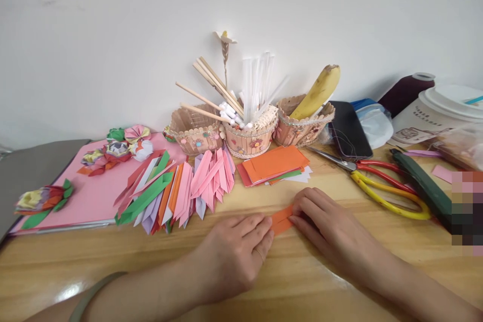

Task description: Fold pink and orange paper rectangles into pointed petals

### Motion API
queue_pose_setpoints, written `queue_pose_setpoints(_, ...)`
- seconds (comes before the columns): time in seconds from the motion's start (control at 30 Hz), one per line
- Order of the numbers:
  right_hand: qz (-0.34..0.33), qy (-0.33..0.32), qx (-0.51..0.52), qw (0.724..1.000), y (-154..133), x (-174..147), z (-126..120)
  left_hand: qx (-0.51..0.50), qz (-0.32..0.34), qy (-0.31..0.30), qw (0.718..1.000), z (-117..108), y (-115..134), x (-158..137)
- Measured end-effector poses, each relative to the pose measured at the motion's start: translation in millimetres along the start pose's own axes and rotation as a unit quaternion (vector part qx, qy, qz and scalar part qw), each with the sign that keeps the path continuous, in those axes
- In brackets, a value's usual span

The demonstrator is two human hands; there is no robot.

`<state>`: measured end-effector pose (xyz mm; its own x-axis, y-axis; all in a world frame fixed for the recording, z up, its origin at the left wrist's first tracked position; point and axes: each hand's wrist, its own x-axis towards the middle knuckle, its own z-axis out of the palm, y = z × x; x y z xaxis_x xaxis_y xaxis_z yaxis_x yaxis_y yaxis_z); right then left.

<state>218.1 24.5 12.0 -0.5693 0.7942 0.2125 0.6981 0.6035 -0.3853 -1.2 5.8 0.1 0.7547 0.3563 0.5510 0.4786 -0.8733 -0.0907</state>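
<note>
A small strip of orange paper [282, 220] with a crease along its middle lies on the wooden table between my hands. My left hand [243, 244] rests over its left end, fingers together and pressing it down. At the other end, my right hand [320, 216] pinches the paper between thumb and curled fingers. Just behind is a stack of paper rectangles [277, 163], orange on top with pink, green and white beneath. To the left lies a row of folded paper strips [181, 193] in pink, green, orange, purple and white.
Scissors [392, 186] with red and yellow handles and a dark green tool [424, 188] lie right. Behind stand decorated baskets [249, 143] holding sticks, straws and a banana [319, 90]. Paper flowers [118, 148] sit on pink paper [101, 201]. A phone [350, 128] and white tub [426, 115] are back right.
</note>
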Motion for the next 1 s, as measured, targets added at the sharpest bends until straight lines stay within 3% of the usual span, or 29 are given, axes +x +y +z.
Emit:
queue_pose_setpoints(0.17, 0.000, 0.010, -0.011, 1.000, 5, -3, 0, -0.008, -0.006, 0.004, 1.000, 0, -1, 0)
queue_pose_setpoints(0.33, -0.075, 0.049, -0.042, 0.995, -1, -6, -1, 0.005, 0.007, -0.010, 1.000, -1, 0, 0)
queue_pose_setpoints(0.5, -0.201, -0.095, -0.073, 0.972, -10, -13, 3, 0.014, 0.007, -0.012, 1.000, 0, 0, 0)
queue_pose_setpoints(1.0, -0.198, -0.109, -0.113, 0.968, 11, -22, 2, 0.095, 0.027, -0.036, 0.994, -7, 13, -4)
